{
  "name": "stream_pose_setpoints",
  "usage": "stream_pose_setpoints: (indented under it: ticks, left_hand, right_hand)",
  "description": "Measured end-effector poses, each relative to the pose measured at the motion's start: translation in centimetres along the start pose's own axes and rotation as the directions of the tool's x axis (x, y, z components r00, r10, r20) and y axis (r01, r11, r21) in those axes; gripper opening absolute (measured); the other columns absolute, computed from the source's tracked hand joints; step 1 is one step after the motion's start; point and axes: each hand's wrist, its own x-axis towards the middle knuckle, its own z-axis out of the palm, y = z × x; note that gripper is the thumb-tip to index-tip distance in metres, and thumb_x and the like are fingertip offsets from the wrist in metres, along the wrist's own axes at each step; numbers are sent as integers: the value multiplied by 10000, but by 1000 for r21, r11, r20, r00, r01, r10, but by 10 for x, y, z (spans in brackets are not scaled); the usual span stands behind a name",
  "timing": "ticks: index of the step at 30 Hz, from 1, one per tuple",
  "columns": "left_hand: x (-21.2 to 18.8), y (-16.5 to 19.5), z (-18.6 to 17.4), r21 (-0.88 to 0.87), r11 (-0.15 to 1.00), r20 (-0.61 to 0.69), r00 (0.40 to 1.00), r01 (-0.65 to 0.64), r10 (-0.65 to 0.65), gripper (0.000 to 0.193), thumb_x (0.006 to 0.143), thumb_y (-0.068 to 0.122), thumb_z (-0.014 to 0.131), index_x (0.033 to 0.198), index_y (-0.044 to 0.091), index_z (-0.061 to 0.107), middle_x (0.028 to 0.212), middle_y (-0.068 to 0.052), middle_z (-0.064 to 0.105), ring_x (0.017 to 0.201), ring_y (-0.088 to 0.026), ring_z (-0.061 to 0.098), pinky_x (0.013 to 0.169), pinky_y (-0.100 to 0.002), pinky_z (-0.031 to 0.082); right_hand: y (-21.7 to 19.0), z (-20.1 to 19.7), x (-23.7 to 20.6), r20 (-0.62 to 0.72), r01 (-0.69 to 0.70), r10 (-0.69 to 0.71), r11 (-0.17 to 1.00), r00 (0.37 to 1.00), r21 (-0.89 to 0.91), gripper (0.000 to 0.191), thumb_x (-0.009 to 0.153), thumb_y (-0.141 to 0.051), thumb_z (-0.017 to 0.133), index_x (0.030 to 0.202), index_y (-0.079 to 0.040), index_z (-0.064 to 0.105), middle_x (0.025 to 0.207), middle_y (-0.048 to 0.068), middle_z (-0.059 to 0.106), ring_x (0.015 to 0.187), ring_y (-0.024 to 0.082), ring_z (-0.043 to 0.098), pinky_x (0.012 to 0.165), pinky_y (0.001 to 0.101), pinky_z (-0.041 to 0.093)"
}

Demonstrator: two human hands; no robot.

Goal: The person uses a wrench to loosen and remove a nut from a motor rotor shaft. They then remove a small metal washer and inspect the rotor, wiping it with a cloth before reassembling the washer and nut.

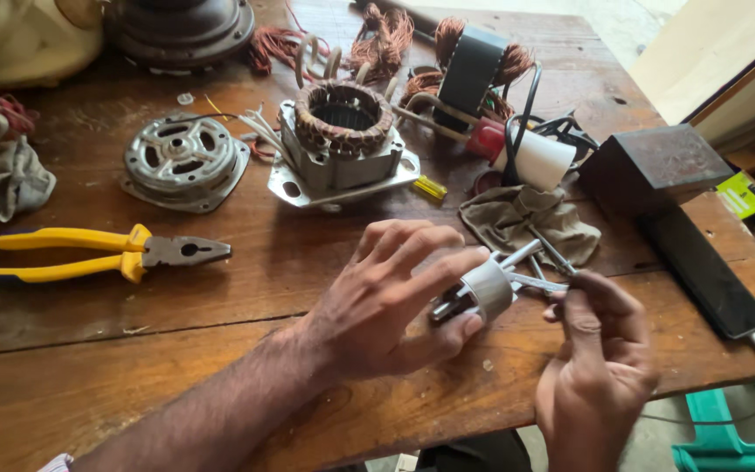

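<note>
My left hand (pixel 395 293) grips a small grey metal motor rotor (pixel 488 288) with a shaft sticking out toward the upper right. My right hand (pixel 598 358) holds a thin metal tool (pixel 542 281) whose tip touches the rotor's right end. Both hands hover over the front edge of a worn wooden table (pixel 133 367). Just beyond them lies a crumpled grey cloth (pixel 526 223).
Yellow-handled pliers (pixel 107 253) lie at the left. A motor end cover (pixel 185 162) and a stator with copper windings (pixel 342 140) sit behind. A white cylinder (pixel 539 157), a dark block (pixel 653 166), a black phone (pixel 705 271) and copper coils (pixel 386 39) crowd the right and back.
</note>
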Motion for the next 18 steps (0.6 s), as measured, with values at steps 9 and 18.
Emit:
stream_pose_setpoints:
  ticks: [9,18]
  left_hand:
    - [-7,-11,13,-1,989,147,978,147,-145,849,983,598,634,1608,109,334,1579,-215,418,1515,-346,382,1238,-512,235]
    - [-6,-16,14,106,961,96,960,255,-265,830,930,555,672,1547,147,296,1512,-200,396,1464,-325,353,1168,-542,209]
  right_hand:
    - [-10,5,-1,183,-100,162,947,970,-306,194,974,29,637,1162,53,680,1055,76,695,961,120,660,891,250,536]
    - [-2,-3,1,163,-158,185,973,969,-170,210,972,33,629,1173,73,671,1068,96,710,979,129,674,889,269,543]
